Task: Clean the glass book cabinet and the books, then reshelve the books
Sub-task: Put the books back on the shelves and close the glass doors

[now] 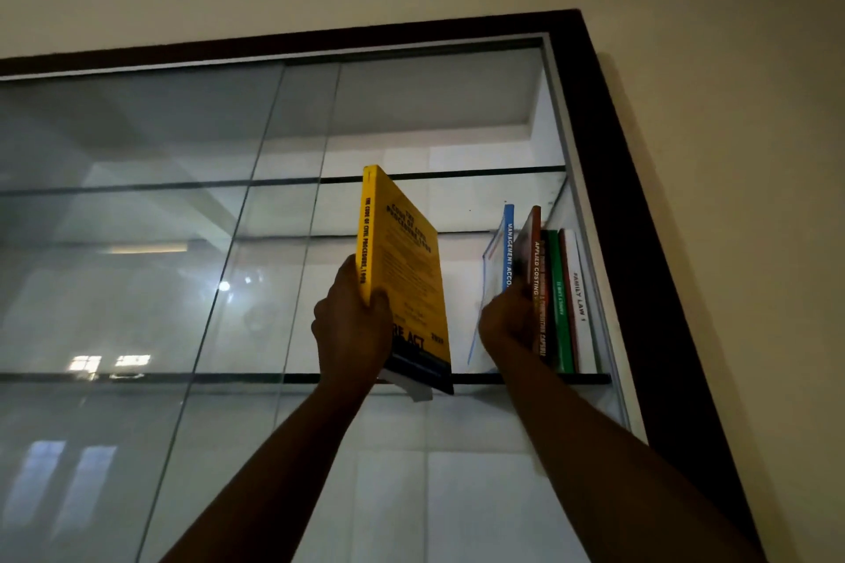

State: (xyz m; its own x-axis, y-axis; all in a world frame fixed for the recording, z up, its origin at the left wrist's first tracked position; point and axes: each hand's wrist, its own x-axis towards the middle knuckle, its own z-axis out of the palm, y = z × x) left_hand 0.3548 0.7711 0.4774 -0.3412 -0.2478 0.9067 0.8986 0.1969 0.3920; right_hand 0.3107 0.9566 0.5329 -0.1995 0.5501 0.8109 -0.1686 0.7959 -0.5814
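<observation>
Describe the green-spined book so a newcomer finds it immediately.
At the right end of the dark-framed glass cabinet, books stand on a glass shelf. The green-spined book stands left of the white Family Law book, the only green one.

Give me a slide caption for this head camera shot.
Reshelving: left hand holds a yellow book up to the glass shelf while right hand touches the shelved books.

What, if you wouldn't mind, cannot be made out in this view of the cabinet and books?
All in the head view:
- Right-hand grip: fingers hidden between the blue book and the red-brown book; what they hold is unclear.
- Yellow book: lower cover title partly covered by the left-hand grip.
- Green book: spine lettering too small and blurred.
- Cabinet: left side cut off by the picture edge; reflections veil its interior.
</observation>
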